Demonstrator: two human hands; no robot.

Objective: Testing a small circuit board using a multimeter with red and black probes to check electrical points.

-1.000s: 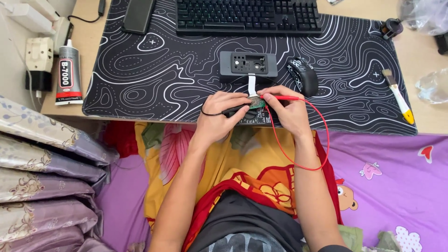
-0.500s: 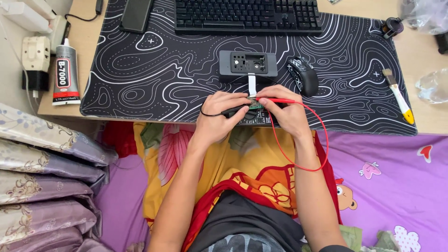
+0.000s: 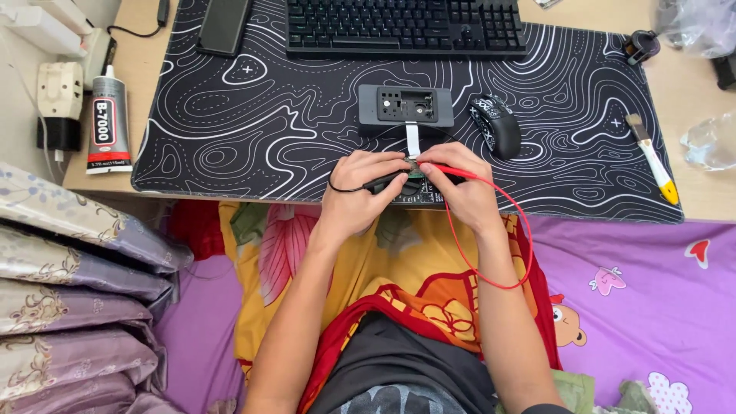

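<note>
Left hand (image 3: 366, 192) fingers pinch black probe (image 3: 381, 182); right hand (image 3: 458, 192) fingers pinch red probe (image 3: 448, 169); board (image 3: 415, 170) between fingertips.

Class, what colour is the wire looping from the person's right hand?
Red wire, looping below the right hand; head view.

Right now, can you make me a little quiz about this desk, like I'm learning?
1. True or false: the right hand holds a probe with a red wire.
2. What lies right of the grey device: A mouse, B cup, C book?
3. What colour is the wire at the left hand?

Key: 1 true. 2 A, the black mouse. 3 Black; the black wire loops by that hand.
</note>
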